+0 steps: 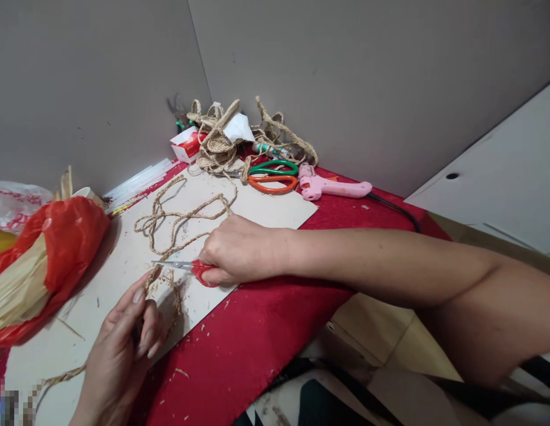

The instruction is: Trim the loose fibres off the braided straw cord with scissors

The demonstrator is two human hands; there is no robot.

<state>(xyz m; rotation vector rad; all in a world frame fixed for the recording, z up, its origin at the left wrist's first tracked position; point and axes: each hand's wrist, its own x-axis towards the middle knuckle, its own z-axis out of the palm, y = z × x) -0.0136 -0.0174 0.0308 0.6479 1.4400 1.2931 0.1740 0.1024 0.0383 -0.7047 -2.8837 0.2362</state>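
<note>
My right hand (239,248) is closed around the red handles of a small pair of scissors (197,271). Their metal blades point left and lie against a braided straw cord (186,216), close to my left fingertips. My left hand (128,331) pinches the cord between thumb and fingers, below the blade tips. From there one stretch hangs in a curve beside the fingers, and another runs out behind the wrist to the lower left. The rest of the cord lies in loose loops on a white board (275,213). Whether the blades are fully closed cannot be made out.
A red plastic bag (80,231) with pale dried strips (22,284) stands at left. Along the back are bundled cords (217,142), scissors with green and orange handles (275,177), a pink glue gun (332,188) with a black cable, and clear sticks (139,184). Red cloth (239,349) covers the table.
</note>
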